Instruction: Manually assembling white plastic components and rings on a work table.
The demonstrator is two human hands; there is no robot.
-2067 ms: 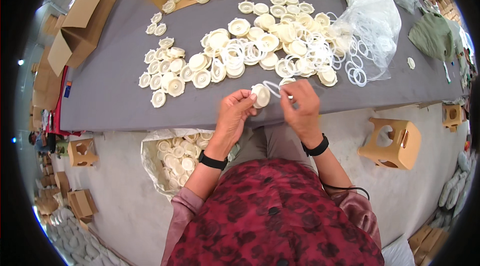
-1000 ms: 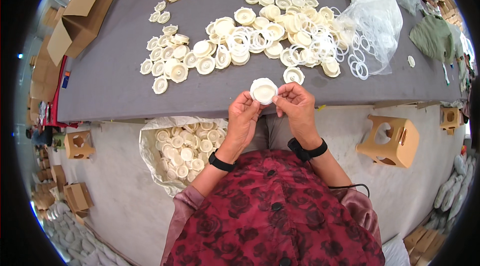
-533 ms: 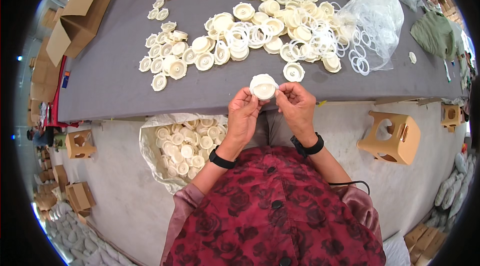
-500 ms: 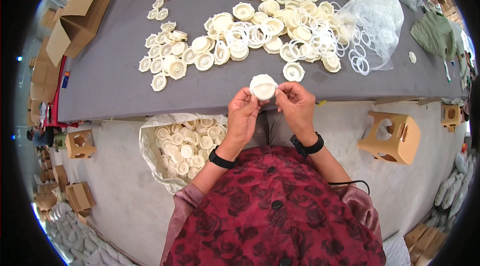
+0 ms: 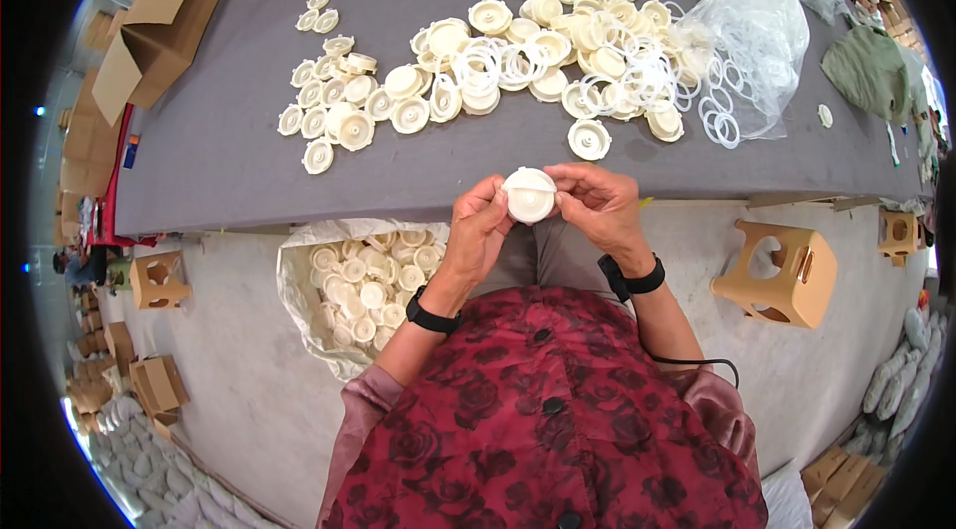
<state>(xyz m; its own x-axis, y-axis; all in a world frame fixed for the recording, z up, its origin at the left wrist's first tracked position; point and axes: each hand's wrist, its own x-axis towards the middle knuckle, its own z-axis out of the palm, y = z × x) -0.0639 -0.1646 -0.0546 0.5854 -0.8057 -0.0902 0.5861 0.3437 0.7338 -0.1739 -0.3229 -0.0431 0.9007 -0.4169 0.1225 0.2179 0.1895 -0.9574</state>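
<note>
Two hands, the left hand (image 5: 480,230) and right hand (image 5: 597,207), closed their fingers around one white cap (image 5: 529,194). They had pulled it back from the table (image 5: 229,150) at 12 o'clock, so it looked nearly done.

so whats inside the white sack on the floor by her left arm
The white sack holds a heap of cream round plastic caps, much like the one held between the left hand and right hand. Anything beneath the top layer is covered.
</note>
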